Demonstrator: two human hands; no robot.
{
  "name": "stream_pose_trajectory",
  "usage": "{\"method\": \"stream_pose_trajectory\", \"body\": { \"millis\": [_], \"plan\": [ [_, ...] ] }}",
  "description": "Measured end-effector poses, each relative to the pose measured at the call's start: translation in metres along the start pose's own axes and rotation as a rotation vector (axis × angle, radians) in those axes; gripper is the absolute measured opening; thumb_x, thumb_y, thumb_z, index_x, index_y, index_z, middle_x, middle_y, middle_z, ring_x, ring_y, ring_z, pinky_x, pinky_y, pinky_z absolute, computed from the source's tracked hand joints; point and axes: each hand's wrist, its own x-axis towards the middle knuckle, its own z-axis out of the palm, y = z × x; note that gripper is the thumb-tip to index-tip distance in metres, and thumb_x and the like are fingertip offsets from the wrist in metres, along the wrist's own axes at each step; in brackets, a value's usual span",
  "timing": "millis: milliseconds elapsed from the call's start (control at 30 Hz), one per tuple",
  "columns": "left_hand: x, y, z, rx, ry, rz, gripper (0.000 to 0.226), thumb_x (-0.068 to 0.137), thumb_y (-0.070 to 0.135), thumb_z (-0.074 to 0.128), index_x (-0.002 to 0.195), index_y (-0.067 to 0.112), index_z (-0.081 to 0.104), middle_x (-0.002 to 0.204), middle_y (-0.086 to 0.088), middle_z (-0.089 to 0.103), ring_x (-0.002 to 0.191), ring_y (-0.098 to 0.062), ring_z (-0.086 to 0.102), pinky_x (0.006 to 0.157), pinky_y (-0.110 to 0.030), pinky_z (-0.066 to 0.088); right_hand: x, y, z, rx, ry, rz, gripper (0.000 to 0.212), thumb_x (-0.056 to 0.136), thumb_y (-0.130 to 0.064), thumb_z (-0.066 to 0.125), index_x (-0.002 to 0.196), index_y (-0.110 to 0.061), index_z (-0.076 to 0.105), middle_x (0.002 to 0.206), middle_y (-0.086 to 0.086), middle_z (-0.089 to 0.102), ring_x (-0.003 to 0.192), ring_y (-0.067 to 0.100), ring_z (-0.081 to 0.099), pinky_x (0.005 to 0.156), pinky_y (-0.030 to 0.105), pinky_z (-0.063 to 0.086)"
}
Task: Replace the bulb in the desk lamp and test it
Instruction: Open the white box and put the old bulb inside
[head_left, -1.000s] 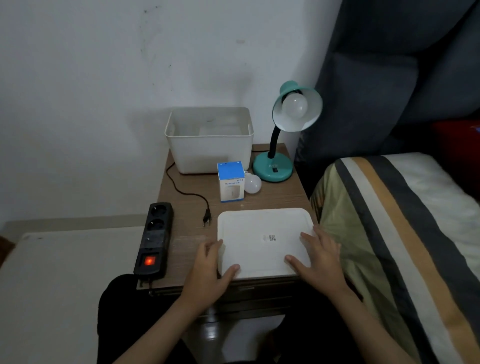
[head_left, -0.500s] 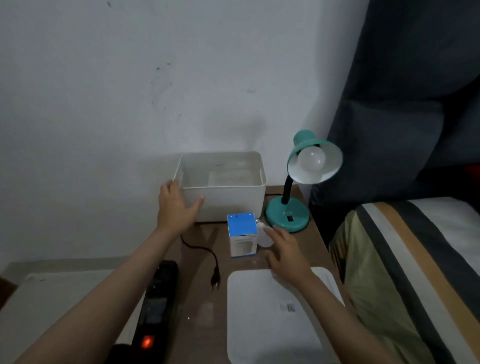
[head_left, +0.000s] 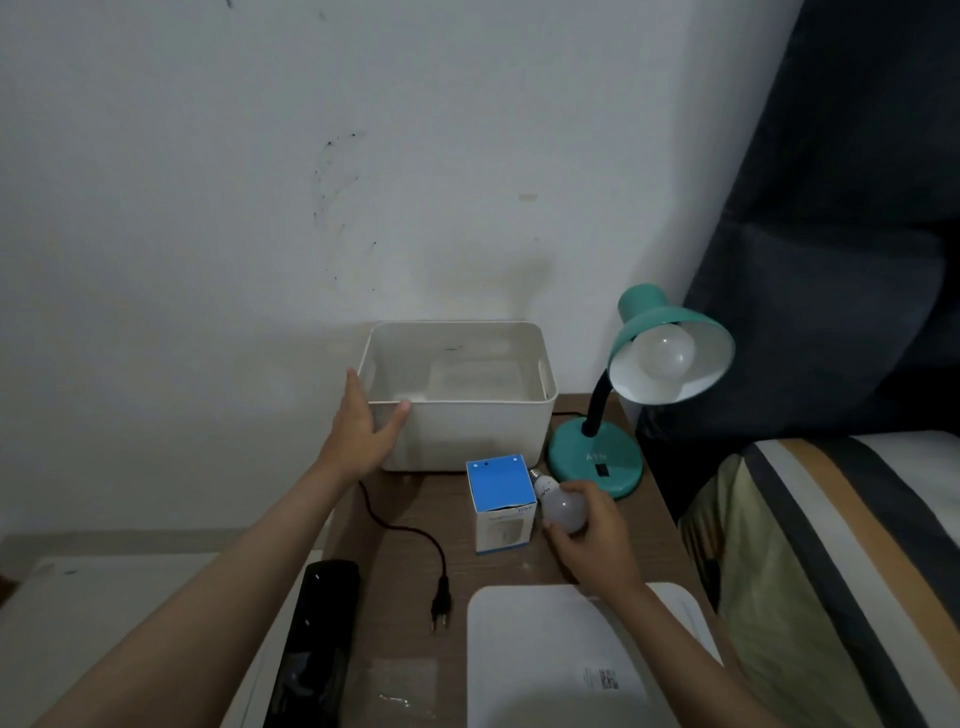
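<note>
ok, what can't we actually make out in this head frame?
- Power strip: near end cut off by the bottom edge; too dark to see its switch.
- White lid: cut off at the bottom; its label print is too small to read.
- Loose bulb: right hand covers its far side.
- Blue box: print too small.
- White bin: contents washed out; left hand hides a corner.

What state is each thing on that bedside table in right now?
Desk lamp: unlit, bulb fitted.
Plug: unplugged, lying on table.
Power strip: nothing plugged in.
Loose bulb: gripped by right hand.
White bin: open-topped, left hand on its corner.
Blue box: upright, closed.
White lid: lying flat.
</note>
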Motion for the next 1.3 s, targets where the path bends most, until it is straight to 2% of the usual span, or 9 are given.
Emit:
{"method": "stream_pose_trajectory", "body": {
  "millis": [133, 233, 433, 533, 600, 767, 900, 1133, 1300],
  "plan": [
    [0.01, -0.012, -0.004, 0.067, 0.028, 0.002, 0.1, 0.074, 0.079, 0.044, 0.147, 0.018, 0.013, 0.15, -0.008, 0.032, 0.137, -0.026, 0.032, 0.11, -0.05, 0.034, -0.003, -0.022, -0.014, 0.102, 0.153, -0.101, 0.046, 0.073, -0.016, 0.077, 0.109, -0.028, 0.051, 0.109, -0.006, 0.055, 0.103, 0.003, 0.054, 0.081, 0.012, 0.047],
    [0.013, -0.004, -0.008, 0.157, 0.04, 0.074, 0.096, 0.079, 0.072, 0.044, 0.147, 0.011, 0.013, 0.151, -0.014, 0.026, 0.14, -0.029, 0.024, 0.113, -0.051, 0.028, 0.007, -0.059, -0.024, 0.184, 0.196, -0.156, 0.045, 0.076, -0.014, 0.075, 0.111, -0.028, 0.051, 0.112, -0.013, 0.053, 0.105, 0.003, 0.053, 0.082, 0.014, 0.047],
    [0.032, -0.005, -0.012, 0.197, 0.005, 0.147, 0.091, 0.081, 0.07, 0.045, 0.148, 0.018, 0.013, 0.155, -0.007, 0.022, 0.142, -0.024, 0.021, 0.114, -0.049, 0.027, 0.066, -0.123, -0.018, 0.206, 0.204, -0.356, 0.044, 0.077, -0.014, 0.073, 0.114, -0.022, 0.05, 0.109, -0.001, 0.054, 0.097, 0.01, 0.054, 0.078, 0.016, 0.045],
    [0.038, -0.013, -0.01, 0.19, 0.013, 0.146, 0.09, 0.078, 0.076, 0.043, 0.146, 0.024, 0.016, 0.153, -0.003, 0.027, 0.14, -0.02, 0.027, 0.111, -0.049, 0.033, 0.106, -0.13, -0.002, 0.086, 0.128, -0.274, 0.043, 0.078, -0.019, 0.07, 0.116, -0.022, 0.049, 0.112, 0.001, 0.048, 0.094, 0.008, 0.048, 0.074, 0.008, 0.04],
    [0.038, -0.013, -0.01, 0.201, 0.009, 0.169, 0.091, 0.08, 0.072, 0.046, 0.148, 0.022, 0.013, 0.156, -0.002, 0.022, 0.143, -0.019, 0.022, 0.115, -0.046, 0.028, 0.134, -0.13, 0.008, 0.001, 0.017, -0.16, 0.043, 0.078, -0.02, 0.067, 0.116, -0.023, 0.048, 0.113, 0.002, 0.042, 0.09, 0.011, 0.046, 0.067, 0.007, 0.036],
    [0.038, -0.016, -0.004, 0.21, 0.041, 0.196, 0.094, 0.082, 0.064, 0.05, 0.15, 0.016, 0.006, 0.159, -0.001, 0.007, 0.146, -0.016, 0.008, 0.117, -0.035, 0.015, 0.186, -0.123, 0.031, -0.161, -0.111, -0.092, 0.039, 0.072, -0.023, 0.066, 0.107, -0.022, 0.051, 0.114, 0.005, 0.05, 0.09, 0.017, 0.051, 0.079, 0.031, 0.048],
    [0.04, -0.018, -0.003, 0.205, 0.058, 0.201, 0.093, 0.083, 0.061, 0.051, 0.149, 0.013, 0.008, 0.159, -0.003, 0.008, 0.146, -0.015, 0.007, 0.116, -0.032, 0.014, 0.202, -0.115, 0.047, -0.15, -0.222, 0.019, 0.042, 0.075, -0.021, 0.068, 0.112, -0.021, 0.048, 0.115, 0.004, 0.056, 0.097, 0.023, 0.056, 0.081, 0.034, 0.048],
    [0.039, -0.018, -0.003, 0.213, 0.041, 0.184, 0.093, 0.083, 0.062, 0.05, 0.149, 0.013, 0.007, 0.16, -0.001, 0.005, 0.146, -0.014, 0.006, 0.114, -0.03, 0.014, 0.206, -0.117, 0.047, -0.185, -0.234, 0.06, 0.054, 0.079, -0.018, 0.066, 0.128, -0.019, 0.042, 0.124, 0.006, 0.053, 0.104, 0.026, 0.055, 0.08, 0.029, 0.042],
    [0.038, -0.016, -0.008, 0.233, 0.007, 0.18, 0.092, 0.083, 0.061, 0.05, 0.149, 0.013, 0.008, 0.159, -0.003, 0.006, 0.146, -0.015, 0.007, 0.114, -0.031, 0.013, 0.178, -0.127, 0.024, -0.068, -0.05, -0.022, 0.051, 0.083, -0.018, 0.064, 0.129, -0.016, 0.044, 0.131, 0.006, 0.05, 0.114, 0.022, 0.052, 0.086, 0.024, 0.039]
  ]
}}
